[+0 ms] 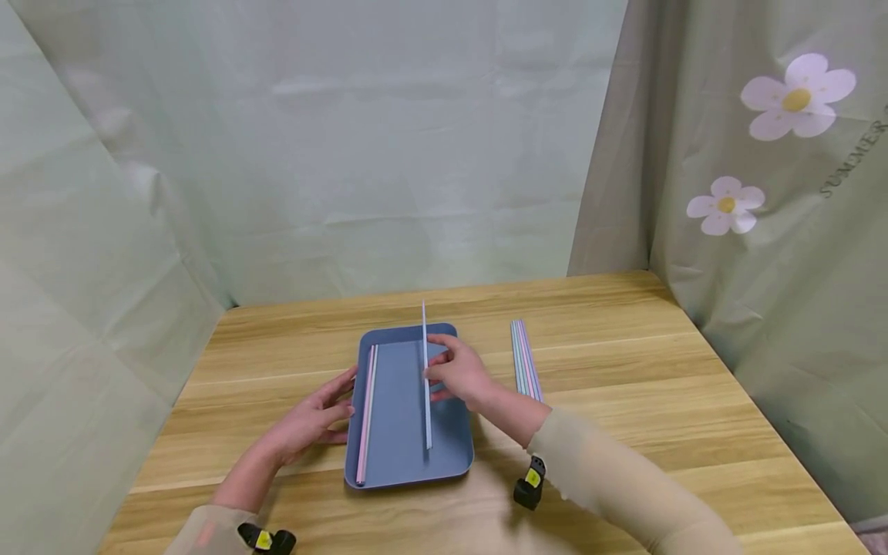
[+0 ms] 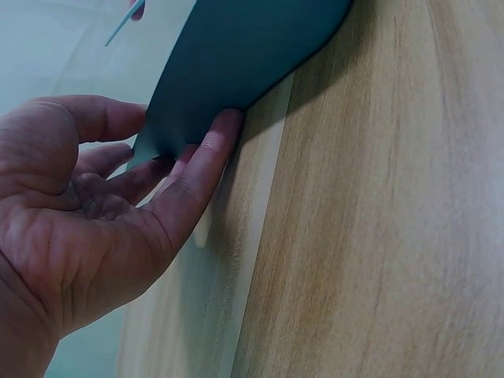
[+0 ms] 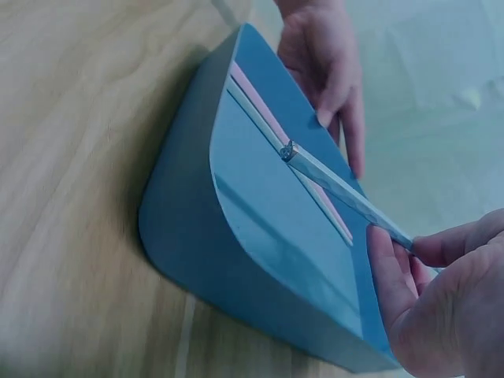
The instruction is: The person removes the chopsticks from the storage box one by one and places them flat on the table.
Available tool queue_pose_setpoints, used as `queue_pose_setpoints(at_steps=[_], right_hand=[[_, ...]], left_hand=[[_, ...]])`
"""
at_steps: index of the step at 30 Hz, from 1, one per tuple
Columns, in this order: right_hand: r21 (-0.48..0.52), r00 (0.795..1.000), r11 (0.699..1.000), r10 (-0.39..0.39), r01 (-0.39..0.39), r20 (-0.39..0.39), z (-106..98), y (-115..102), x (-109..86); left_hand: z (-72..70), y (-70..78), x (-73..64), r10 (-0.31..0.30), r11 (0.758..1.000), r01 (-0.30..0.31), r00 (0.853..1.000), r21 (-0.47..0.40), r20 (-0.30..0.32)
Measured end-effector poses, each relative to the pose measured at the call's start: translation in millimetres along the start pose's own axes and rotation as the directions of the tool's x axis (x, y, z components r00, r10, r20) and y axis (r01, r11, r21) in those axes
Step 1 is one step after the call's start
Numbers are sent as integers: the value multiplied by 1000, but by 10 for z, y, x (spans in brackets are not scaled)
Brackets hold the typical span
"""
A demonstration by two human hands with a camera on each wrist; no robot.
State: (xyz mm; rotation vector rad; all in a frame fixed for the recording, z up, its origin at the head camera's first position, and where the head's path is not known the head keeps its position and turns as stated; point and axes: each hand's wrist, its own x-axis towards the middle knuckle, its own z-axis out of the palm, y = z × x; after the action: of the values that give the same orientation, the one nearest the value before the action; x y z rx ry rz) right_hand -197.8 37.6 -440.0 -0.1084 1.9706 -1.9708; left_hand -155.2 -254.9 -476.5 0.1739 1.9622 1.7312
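My right hand [image 1: 463, 374] pinches a slim pale-blue stick [image 1: 426, 408] between thumb and fingers, tilted above the right part of a blue-grey tray [image 1: 405, 479]. In the right wrist view, the stick [image 3: 339, 187] shows a squarish, silvery near end. At the tray's left side my left hand [image 1: 314, 420] touches the outer wall and rim. The left wrist view shows its fingers [image 2: 193, 177] spread against the wall, the thumb near the rim. Inside the tray, a pink stick [image 1: 364, 432] and a pale one [image 3: 252, 110] lie side by side along the left wall.
A bundle of several pastel sticks [image 1: 526, 358] lies on the wooden table [image 1: 624, 362] right of the tray, partly hidden by my right forearm. Pale cloth [image 1: 388, 154] hangs behind the table, and a flowered curtain [image 1: 777, 308] along its right side.
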Motion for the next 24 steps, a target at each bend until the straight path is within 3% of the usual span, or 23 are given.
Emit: queue_pose_setpoints(at_steps=[12,24], right_hand=[[47,996,999,21,-17,-91,-477,-61,-74],[-54,989,998,21,-30,-149,-1104,-87,-241]], left_hand=[[-3,7,-11,4,1000,-5,1000,9,9],[-16,-38,8,25,1000,-25,1000,5,19]])
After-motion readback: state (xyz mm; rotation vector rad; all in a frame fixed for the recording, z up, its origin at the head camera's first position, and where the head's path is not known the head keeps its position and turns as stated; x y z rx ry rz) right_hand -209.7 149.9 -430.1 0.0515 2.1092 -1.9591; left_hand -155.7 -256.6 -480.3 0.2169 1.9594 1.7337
